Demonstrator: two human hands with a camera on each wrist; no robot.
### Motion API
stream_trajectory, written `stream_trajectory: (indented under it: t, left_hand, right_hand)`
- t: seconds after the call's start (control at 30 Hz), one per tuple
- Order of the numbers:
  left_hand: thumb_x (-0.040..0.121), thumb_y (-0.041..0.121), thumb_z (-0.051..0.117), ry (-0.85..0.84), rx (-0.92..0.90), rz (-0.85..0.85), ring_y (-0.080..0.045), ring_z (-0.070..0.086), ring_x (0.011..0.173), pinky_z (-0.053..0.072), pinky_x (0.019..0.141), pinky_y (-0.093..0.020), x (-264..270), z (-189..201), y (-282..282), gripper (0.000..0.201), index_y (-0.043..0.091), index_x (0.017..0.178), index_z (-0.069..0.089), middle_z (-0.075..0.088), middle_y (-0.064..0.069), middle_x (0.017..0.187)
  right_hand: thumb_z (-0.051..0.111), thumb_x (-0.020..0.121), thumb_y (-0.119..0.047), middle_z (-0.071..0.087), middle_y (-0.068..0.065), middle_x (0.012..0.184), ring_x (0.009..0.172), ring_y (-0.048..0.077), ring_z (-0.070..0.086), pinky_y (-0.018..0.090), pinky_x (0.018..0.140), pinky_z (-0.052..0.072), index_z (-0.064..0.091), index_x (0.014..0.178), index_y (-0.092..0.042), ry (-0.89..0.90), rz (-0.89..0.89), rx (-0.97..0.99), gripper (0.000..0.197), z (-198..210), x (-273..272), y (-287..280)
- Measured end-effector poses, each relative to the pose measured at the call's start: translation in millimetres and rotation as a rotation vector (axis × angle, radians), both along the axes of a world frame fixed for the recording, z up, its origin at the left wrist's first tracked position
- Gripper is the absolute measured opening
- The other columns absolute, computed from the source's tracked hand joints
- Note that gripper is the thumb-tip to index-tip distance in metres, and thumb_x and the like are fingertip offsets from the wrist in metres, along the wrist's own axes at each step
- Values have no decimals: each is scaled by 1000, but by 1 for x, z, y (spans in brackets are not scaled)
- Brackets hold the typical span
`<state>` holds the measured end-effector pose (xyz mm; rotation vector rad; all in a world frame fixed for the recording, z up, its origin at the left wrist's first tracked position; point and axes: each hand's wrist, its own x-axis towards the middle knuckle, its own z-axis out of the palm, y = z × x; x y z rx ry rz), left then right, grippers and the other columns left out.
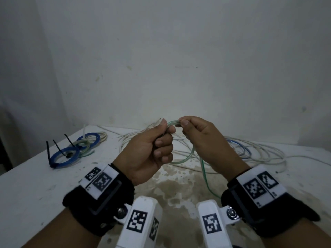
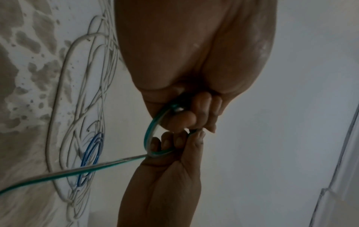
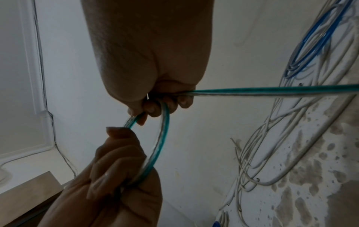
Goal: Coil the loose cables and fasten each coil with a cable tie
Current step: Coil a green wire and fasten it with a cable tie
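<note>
I hold a green translucent cable (image 1: 206, 178) up over the white table (image 1: 35, 185), bent into a small loop between both hands. My left hand (image 1: 157, 140) grips one side of the loop in a fist, thumb on top. My right hand (image 1: 193, 129) pinches the top of the loop next to that thumb. In the left wrist view the loop (image 2: 149, 135) curves from my left fingers (image 2: 194, 116) into the right hand (image 2: 165, 176). The right wrist view shows the loop (image 3: 163, 138) and the cable's loose run leading off to the right.
Tied blue coils (image 1: 64, 156) with black cable ties lie at the back left beside a blue and white coil (image 1: 87, 140). Loose white cables (image 1: 259, 153) and a blue cable (image 1: 245, 149) sprawl behind my hands. A wall stands close behind the table.
</note>
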<state>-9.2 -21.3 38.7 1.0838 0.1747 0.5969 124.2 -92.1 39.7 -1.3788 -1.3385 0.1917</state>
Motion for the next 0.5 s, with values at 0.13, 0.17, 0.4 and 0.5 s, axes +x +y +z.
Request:
stream_trajectory:
  t: [0.13,0.17,0.4,0.5]
  left_hand:
    - [91,21,44,-66,1,-80,-8,38,45,39,47,-20,0,-1,2,26,3,95,62,39,3,58]
    - [89,15,46,-87,32,-91,-10,43,50,44,52,-21,0,-2,3,26,0,102,62,44,1,62]
    - [95,-1,43,-1,304,169,-14,62,64,56,66,-24,5,-9,3,21,-3,111,57,63,-6,71]
    - [98,0,37,28,321,279,-12,54,56,52,61,-23,9,-11,1,22,2,101,59,57,-3,66]
  right_hand:
    - [45,99,-23,53,-24,56,55,-3,45,16,60,36,61,80,-29,16,-65,58,25,0,1,3]
    - [45,99,-23,54,-23,58,56,-4,46,16,60,36,60,80,-29,23,-84,73,25,0,2,4]
    - [45,99,-22,58,-9,73,67,3,49,11,61,37,59,86,-24,-51,-190,153,19,2,-3,7]
    - [45,99,-22,58,-11,74,68,-1,50,8,61,36,59,87,-24,-62,-210,163,18,0,-5,8]
